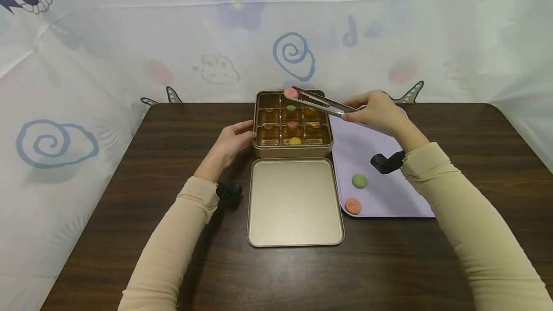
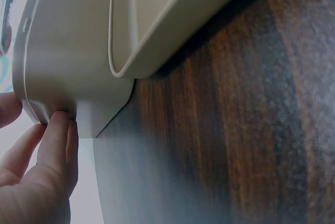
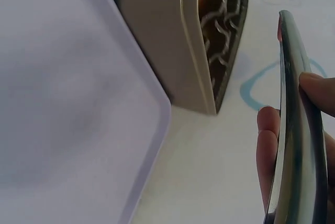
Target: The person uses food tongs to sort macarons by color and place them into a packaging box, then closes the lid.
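Observation:
A gold tin (image 1: 294,151) has a compartmented brown insert, with a green disc (image 1: 291,108), an orange disc (image 1: 292,124) and a yellow disc (image 1: 295,141) in its middle column. At the tin's left side is my left hand (image 1: 231,143), its fingertips (image 2: 58,122) on the outer wall in the left wrist view. My right hand (image 1: 380,112) grips metal tongs (image 1: 324,103) from the right. Between the tong tips, over the tin's back part, is a pink macaron-like disc (image 1: 291,93). The right wrist view shows the tongs (image 3: 298,145) between thumb and fingers.
The tin's lid (image 1: 295,203) lies in front of the tin. On the right, a lilac tray (image 1: 389,196) carries a green disc (image 1: 359,180) and an orange disc (image 1: 353,206). A printed cloth (image 1: 345,52) hangs behind the dark wooden table (image 1: 181,157).

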`<control>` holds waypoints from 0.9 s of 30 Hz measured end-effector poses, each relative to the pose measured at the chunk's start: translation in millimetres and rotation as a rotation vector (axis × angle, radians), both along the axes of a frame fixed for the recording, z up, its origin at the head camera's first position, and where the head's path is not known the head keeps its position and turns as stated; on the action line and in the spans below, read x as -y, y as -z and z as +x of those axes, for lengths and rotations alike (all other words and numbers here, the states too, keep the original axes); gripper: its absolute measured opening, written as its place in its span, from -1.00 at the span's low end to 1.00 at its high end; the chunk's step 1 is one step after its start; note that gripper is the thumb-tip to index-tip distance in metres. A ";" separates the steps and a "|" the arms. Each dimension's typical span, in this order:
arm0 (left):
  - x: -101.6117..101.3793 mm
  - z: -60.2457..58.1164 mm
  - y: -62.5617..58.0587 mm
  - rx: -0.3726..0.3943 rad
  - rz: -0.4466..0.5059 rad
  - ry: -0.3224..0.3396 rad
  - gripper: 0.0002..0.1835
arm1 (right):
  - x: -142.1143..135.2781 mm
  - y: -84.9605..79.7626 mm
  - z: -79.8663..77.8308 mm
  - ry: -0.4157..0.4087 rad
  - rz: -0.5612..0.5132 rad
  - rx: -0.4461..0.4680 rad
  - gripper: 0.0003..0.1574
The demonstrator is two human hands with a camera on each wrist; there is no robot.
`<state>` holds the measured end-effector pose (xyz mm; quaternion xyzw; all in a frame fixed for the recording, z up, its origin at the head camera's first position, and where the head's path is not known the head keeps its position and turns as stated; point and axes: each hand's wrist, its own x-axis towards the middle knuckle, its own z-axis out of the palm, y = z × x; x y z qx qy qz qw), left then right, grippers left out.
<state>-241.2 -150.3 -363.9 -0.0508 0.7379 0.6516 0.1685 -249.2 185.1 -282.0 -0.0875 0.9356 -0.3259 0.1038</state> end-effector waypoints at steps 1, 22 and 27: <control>0.1 -0.2 0.1 0.000 -0.001 0.000 -0.40 | 3.8 1.1 -1.5 -0.004 0.003 -0.001 -0.41; -0.6 2.4 -4.0 0.018 -0.021 0.001 -0.40 | 49.6 29.1 -18.5 0.003 -0.010 -0.014 -0.47; -0.4 2.0 -3.7 0.020 -0.018 0.006 -0.40 | 52.3 32.0 -19.0 0.009 0.000 -0.010 -0.46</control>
